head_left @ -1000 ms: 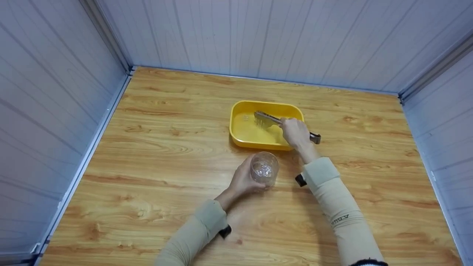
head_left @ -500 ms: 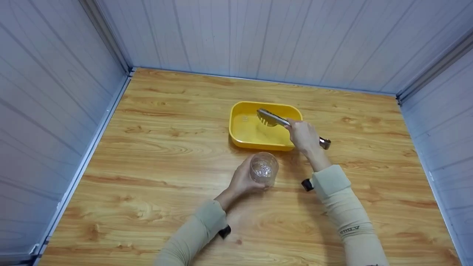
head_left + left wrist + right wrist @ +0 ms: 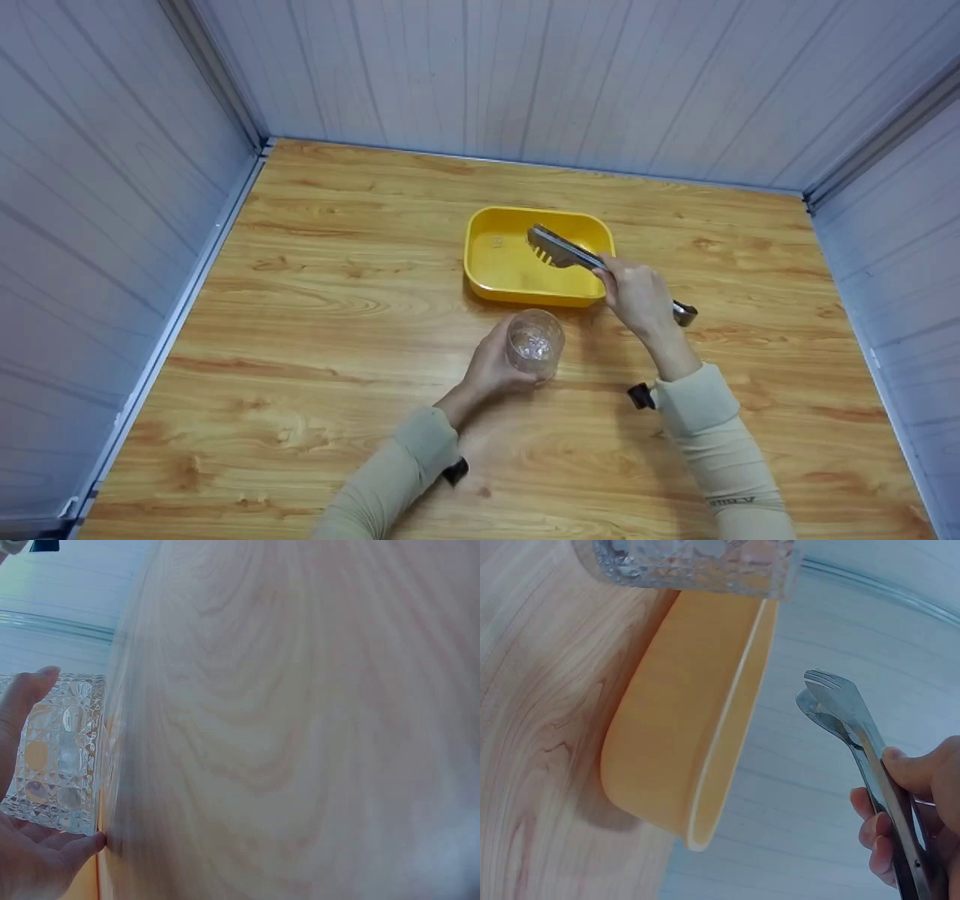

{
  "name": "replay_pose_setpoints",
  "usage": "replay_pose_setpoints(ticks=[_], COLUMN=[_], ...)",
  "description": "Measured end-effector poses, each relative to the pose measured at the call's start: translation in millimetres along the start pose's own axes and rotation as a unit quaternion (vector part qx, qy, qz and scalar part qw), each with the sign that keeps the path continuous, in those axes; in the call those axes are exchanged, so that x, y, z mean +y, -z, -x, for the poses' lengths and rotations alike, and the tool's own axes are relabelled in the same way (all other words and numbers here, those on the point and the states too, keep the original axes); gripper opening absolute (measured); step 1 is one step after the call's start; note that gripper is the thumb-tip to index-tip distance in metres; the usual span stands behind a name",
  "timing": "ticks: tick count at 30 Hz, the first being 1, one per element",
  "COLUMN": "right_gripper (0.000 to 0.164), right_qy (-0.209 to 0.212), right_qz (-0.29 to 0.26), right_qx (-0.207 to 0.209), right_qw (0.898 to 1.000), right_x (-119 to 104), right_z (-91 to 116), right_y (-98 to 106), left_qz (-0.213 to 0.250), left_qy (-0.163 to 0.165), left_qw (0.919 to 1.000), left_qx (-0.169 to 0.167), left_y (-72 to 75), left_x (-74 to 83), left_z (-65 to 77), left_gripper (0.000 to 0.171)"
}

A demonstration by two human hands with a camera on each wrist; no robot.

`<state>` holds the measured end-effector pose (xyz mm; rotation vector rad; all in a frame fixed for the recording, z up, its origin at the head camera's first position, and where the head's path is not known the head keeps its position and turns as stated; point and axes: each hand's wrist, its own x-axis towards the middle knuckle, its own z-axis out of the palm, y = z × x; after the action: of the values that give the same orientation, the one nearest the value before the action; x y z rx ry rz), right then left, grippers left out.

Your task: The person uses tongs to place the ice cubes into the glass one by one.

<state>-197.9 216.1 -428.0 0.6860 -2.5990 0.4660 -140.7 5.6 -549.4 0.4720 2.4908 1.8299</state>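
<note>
My left hand holds a clear cut-glass tumbler upright on the wooden table, just in front of a yellow tray. In the left wrist view, thumb and fingers wrap the patterned side of the tumbler. Shiny clear shapes show down inside it in the head view. My right hand grips metal serving tongs by the middle, with their heads over the tray. One head is slotted like a fork, the other spoon-shaped; the right wrist view shows the tongs nearly closed, nothing visible between them.
A small pale, clear-looking spot shows on the tray floor at left. Pale panel walls enclose the wooden table at the back and both sides.
My right hand has drawn back to the right and toward me with the tongs, whose heads have shifted slightly right over the tray. My left hand and the tumbler stay put.
</note>
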Motion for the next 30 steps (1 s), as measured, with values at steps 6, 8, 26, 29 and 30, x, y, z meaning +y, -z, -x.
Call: replay_pose_setpoints(ticks=[6,8,26,29,30], right_gripper=[0.017,0.017,0.020,0.019,0.019], right_qy=[0.020,0.023,0.082,0.087,0.088], right_qz=[-0.023,-0.026,0.000,0.003,0.002], right_qx=[0.014,0.015,0.035,0.034,0.033], right_qw=[0.999,0.999,0.996,0.996,0.996], right_x=[-7,-10,-30,-34,-35], right_z=[14,19,64,68,70], right_y=[13,17,40,42,42], left_qz=[0.005,0.000,-0.003,-0.008,-0.008], left_qy=[-0.002,-0.003,0.001,0.008,0.012], left_qw=[1.0000,1.0000,0.9999,0.9999,0.9998], left_qx=[0.001,-0.001,-0.010,-0.011,-0.012], left_y=[-0.3,-0.4,0.3,0.3,0.2], left_x=[-1.1,-1.1,-0.6,0.0,0.2], left_z=[-0.1,-0.2,-2.3,-2.1,-2.1], left_gripper=[0.096,0.097,0.098,0.098,0.098])
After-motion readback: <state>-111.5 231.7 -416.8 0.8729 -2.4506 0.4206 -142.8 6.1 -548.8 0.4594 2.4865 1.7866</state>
